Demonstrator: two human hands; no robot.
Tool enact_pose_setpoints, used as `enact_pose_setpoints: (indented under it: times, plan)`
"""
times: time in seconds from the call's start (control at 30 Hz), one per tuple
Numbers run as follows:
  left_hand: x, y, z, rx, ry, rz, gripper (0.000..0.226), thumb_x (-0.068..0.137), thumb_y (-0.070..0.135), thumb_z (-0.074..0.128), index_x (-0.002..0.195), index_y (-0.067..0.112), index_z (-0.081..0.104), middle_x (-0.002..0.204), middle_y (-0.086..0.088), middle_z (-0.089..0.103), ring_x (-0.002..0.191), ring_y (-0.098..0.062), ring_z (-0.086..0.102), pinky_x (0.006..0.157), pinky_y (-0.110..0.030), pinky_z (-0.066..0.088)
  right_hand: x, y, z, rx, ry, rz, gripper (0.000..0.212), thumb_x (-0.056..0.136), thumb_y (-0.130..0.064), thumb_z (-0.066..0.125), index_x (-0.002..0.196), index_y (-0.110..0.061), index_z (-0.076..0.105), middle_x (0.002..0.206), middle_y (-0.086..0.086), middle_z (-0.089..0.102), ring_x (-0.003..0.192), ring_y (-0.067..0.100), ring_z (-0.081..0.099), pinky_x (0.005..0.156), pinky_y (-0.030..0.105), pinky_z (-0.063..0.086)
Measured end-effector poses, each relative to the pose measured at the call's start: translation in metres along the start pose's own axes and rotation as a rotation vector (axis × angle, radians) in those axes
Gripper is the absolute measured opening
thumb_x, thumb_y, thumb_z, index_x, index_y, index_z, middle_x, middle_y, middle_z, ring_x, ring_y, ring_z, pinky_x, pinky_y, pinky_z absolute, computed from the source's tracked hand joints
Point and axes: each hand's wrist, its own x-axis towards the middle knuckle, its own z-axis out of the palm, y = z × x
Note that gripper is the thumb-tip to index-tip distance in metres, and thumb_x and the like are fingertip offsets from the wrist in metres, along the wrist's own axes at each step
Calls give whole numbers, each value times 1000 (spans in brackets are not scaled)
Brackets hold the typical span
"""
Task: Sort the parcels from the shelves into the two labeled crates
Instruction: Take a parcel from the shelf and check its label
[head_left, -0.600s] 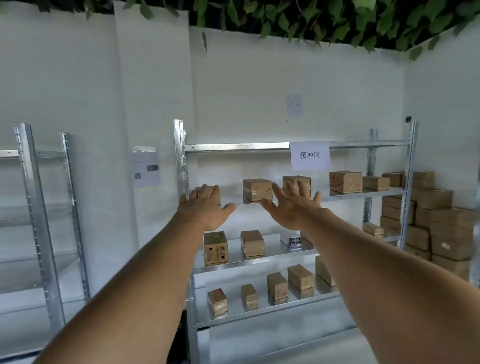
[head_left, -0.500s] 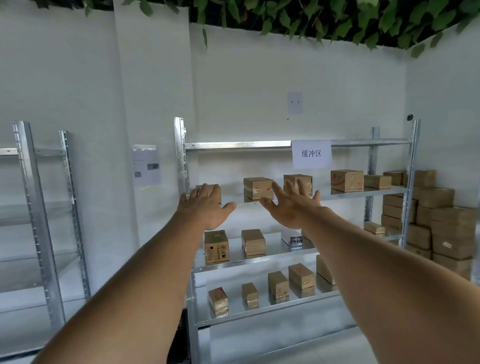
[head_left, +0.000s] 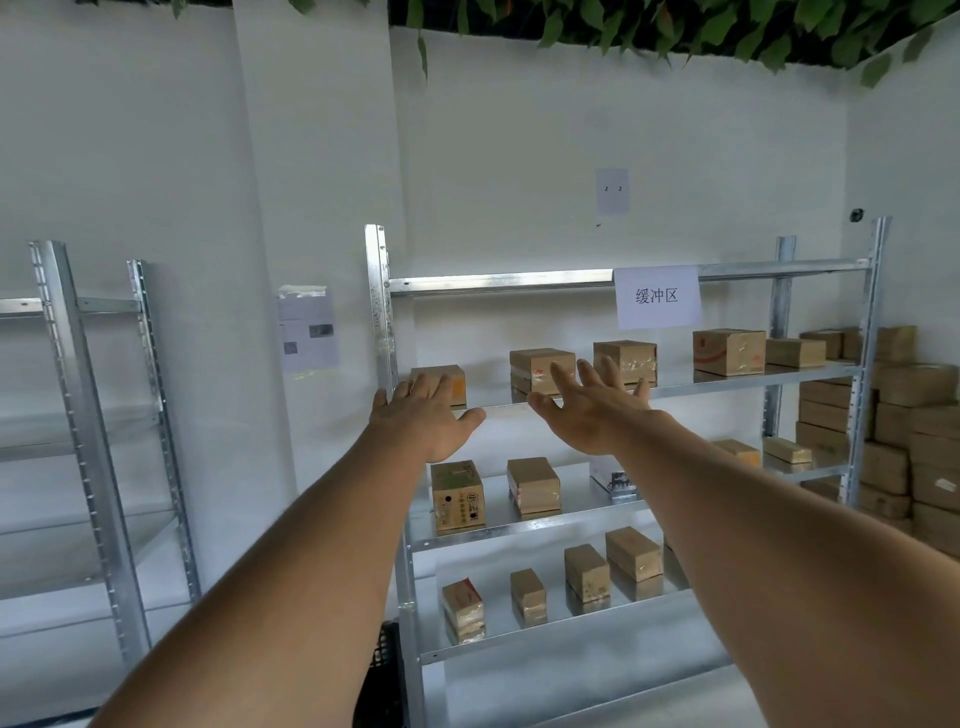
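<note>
Both my arms are stretched toward the shelf (head_left: 675, 387), my left hand (head_left: 423, 418) and right hand (head_left: 592, 410) spread and holding nothing. The parcel (head_left: 542, 370) sits on that upper shelf, just beyond my fingers. I should close in from both sides, grip it squarely, then lift without nudging its neighbours.
</note>
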Motion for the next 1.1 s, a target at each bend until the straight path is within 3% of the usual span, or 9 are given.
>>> enact_pose_setpoints:
  times: [0.33, 0.83, 1.1]
  plan:
    - [85, -22, 39, 39, -31, -21, 78, 99, 69, 18, 160, 27, -3, 168, -6, -7, 155, -28, -2, 125, -51, 2, 85, -7, 47, 19, 12, -19, 71, 98, -69, 12, 160, -35, 0, 169, 3, -8, 153, 34, -14, 115, 68, -6]
    - [301, -10, 104, 27, 4, -176, 75, 100, 67, 18, 161, 27, -1, 169, -6, -3, 155, -30, 2, 123, -51, 3, 326, 48, 112, 29, 22, -181, 71, 99, -67, 14, 159, -31, 4, 169, 4, -4, 154, 34, -12, 116, 68, -1]
    - [386, -12, 141, 41, -19, -220, 73, 101, 64, 21, 161, 27, 0, 169, -6, 0, 155, -30, 4, 123, -52, 6, 421, 63, 166, 64, -58, -203, 72, 99, -68, 13, 160, -32, 2, 169, 4, -6, 153, 35, -15, 117, 70, -1]
